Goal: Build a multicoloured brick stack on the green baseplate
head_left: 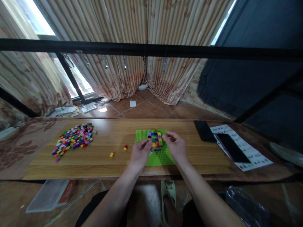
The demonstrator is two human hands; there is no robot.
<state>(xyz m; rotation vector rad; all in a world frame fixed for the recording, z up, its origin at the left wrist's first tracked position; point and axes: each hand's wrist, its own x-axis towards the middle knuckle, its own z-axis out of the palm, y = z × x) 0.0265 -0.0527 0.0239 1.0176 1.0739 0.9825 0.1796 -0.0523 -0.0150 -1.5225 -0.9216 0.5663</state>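
A green studded baseplate (pixel 139 135) lies on the wooden board, bearing a multicoloured block of small building bricks (pixel 156 137). My left hand (pixel 141 153) is at the block's near left corner, its fingers closed together and covering part of it. On the right, my right hand (pixel 175 146) has its thumb and fingers curled in close beside the block's right side. Whether either hand has a small brick between its fingertips is too small to make out. Left of my left hand lie a small red and yellow brick piece (pixel 125 147) and a yellow brick (pixel 112 154).
A heap of loose coloured bricks (pixel 74 138) spreads over the left of the wooden board (pixel 106 129). At the right lie a black phone-like slab (pixel 204 131), a second one (pixel 233 147) and a printed sheet (pixel 257 156). A dark rail (pixel 132 49) crosses above.
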